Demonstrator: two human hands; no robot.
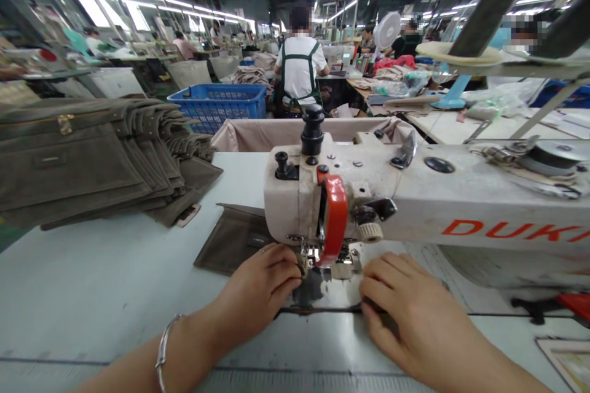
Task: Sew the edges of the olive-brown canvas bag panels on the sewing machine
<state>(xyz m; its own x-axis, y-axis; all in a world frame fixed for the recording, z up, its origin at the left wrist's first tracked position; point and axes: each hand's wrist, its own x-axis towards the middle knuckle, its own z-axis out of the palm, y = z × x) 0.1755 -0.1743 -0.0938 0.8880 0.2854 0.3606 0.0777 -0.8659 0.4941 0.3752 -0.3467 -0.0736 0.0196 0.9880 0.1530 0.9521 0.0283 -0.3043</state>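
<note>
A white industrial sewing machine head (332, 196) with red DUKI lettering stands over the table, its red guard (334, 221) in front of the needle area. An olive fabric panel (233, 239) lies on the table and runs under the presser foot (313, 258). My left hand (255, 291) presses in beside the foot, with its fingertips on the fabric. My right hand (405, 313) rests with its fingers spread on the machine bed, against a dark strip of material (375, 313). The needle is hidden behind the guard. A thin bangle (162, 347) circles my left wrist.
A tall stack of olive bag panels (92, 159) lies on the table to the left. Behind the machine are a cloth-lined bin (295, 134) and a blue plastic basket (216, 104). A co-worker in a green apron (299, 67) sits beyond them, among rows of workstations.
</note>
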